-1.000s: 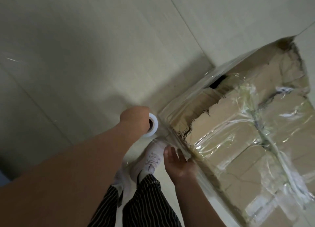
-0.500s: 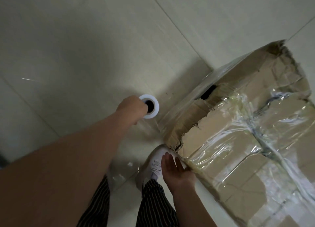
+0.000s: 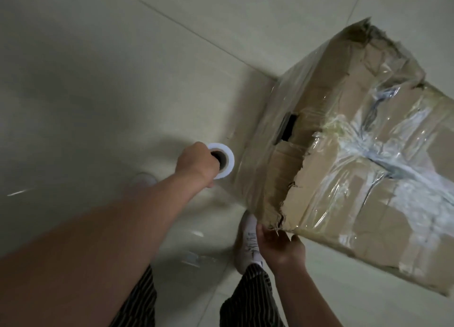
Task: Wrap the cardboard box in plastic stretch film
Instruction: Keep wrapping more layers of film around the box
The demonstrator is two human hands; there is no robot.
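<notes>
A large torn cardboard box [image 3: 348,159] stands on the floor at the right, with clear stretch film over its top and sides. My left hand [image 3: 197,163] grips a white roll of stretch film [image 3: 222,163] held upright just left of the box, fingers curled round it. A clear sheet of film [image 3: 228,204] stretches from the roll toward the box's near corner. My right hand [image 3: 280,247] presses against that torn near corner from below, fingers spread on the cardboard.
Pale floor tiles [image 3: 122,69] surround the box. My white shoe [image 3: 248,243] and striped trousers [image 3: 248,299] are just below the box's corner; the other shoe [image 3: 143,179] shows faintly behind my left forearm.
My left hand has carried the roll away from the box corner, up and outward, drawing out more film. My right hand stays at the near corner. The camera view has shifted.
</notes>
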